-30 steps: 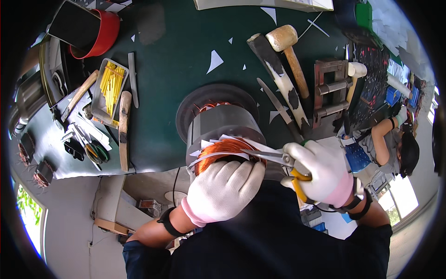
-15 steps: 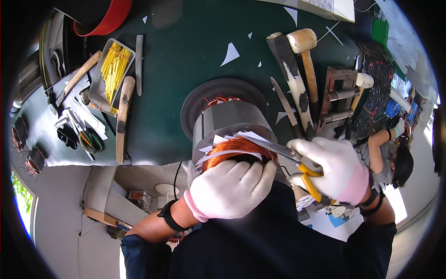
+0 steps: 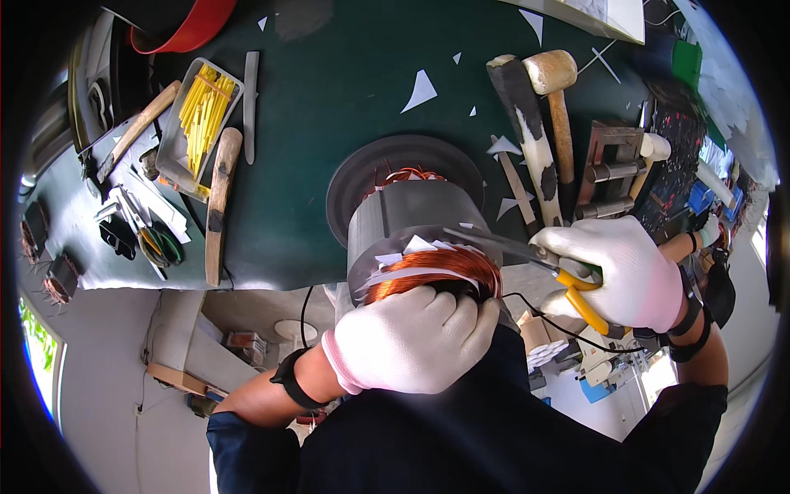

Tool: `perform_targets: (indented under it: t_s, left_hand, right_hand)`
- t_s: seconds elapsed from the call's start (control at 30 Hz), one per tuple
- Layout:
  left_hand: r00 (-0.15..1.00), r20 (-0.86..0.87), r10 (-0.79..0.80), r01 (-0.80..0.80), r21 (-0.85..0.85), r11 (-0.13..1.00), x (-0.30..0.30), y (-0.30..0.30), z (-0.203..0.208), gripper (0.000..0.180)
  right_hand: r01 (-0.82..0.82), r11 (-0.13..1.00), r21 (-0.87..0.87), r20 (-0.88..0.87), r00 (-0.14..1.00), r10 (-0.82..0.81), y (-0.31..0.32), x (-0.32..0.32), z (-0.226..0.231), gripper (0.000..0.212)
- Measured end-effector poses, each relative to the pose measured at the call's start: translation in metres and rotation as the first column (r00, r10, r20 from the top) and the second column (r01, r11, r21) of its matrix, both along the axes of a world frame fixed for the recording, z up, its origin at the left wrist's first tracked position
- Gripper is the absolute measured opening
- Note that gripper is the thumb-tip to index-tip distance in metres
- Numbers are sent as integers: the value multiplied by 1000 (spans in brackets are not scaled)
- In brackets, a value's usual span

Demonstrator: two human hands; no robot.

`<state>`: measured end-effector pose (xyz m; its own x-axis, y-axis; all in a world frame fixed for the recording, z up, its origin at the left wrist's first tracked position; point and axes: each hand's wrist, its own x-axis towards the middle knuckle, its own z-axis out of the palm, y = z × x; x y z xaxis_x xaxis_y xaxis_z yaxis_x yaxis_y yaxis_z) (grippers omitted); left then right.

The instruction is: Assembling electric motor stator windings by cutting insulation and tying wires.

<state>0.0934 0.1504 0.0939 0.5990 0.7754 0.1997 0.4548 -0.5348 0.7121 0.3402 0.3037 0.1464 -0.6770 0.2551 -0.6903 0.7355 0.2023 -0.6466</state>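
Note:
A grey metal motor stator (image 3: 387, 216) lies on its side, its far end on a round dark plate (image 3: 337, 189). Copper windings (image 3: 420, 274) bulge from its near end, with white insulating paper (image 3: 421, 244) poking up along their upper edge. My left hand (image 3: 411, 342), white-gloved, curls its fingers over the lower rim of the windings. Yellow-handled scissors (image 3: 581, 303) are in my gloved right hand (image 3: 621, 267), to the right. Their blades point left across the stator's near face, just above the windings; the fingers behind the handles are partly hidden.
Right of the stator lie a mallet (image 3: 550, 72), a worn paint-flecked wooden bar (image 3: 527, 128) and a metal frame (image 3: 607, 171). A tray of yellow sticks (image 3: 202, 123) and a wooden stick (image 3: 222, 198) are left. Paper scraps (image 3: 421, 90) dot the green table. Another person's arm (image 3: 679, 247) shows far right.
My right hand and the scissors have shifted right and slightly up. Fewer paper points stand above the windings, and another scrap shows beside the wooden bar. My left hand keeps its grip.

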Motion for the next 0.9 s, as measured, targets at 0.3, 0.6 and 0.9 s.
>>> perform_targets:
  t_s: [0.3,0.6,0.9]
  left_hand:
    - [997,-23,-80,80,-13,997,-4,1,0,36]
    - [993,-9,-120,120,-49,992,-5,5,2,36]
    - [994,-6,-113,113,-2,994,-5,4,-1,37]
  right_hand:
    - [-101,991,-89,20,994,103,11,-11,1,45]
    - [-133,978,-159,-28,991,131,20,-13,-10,41]
    - [-20,1000,-5,-62,998,20,15,-1,-8,38]
